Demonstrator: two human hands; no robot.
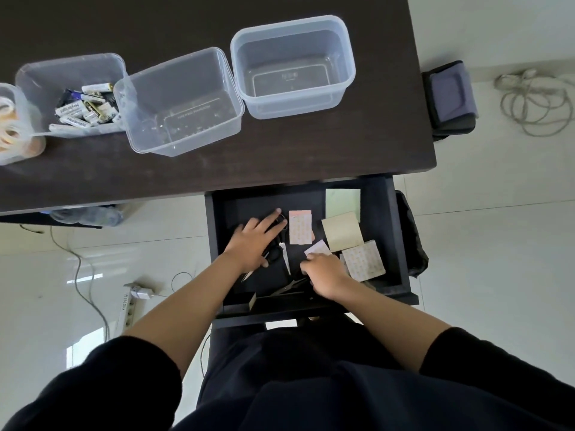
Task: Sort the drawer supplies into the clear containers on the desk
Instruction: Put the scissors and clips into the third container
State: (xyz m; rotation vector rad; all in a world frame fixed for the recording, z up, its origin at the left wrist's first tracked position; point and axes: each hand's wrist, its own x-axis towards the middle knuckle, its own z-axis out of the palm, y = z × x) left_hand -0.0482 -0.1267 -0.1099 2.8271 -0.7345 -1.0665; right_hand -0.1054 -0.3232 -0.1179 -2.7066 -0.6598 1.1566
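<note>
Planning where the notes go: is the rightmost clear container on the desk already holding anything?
No, the rightmost clear container shows only its bare bottom.

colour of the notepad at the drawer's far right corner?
Pale green notepad, plain, clearest in the head view.

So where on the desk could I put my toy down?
The desk is bare along its front edge, between the two empty tubs and the open drawer. Its back strip behind the tubs is bare too. The left end is crowded: the battery tub and tape tub sit close together.
</note>
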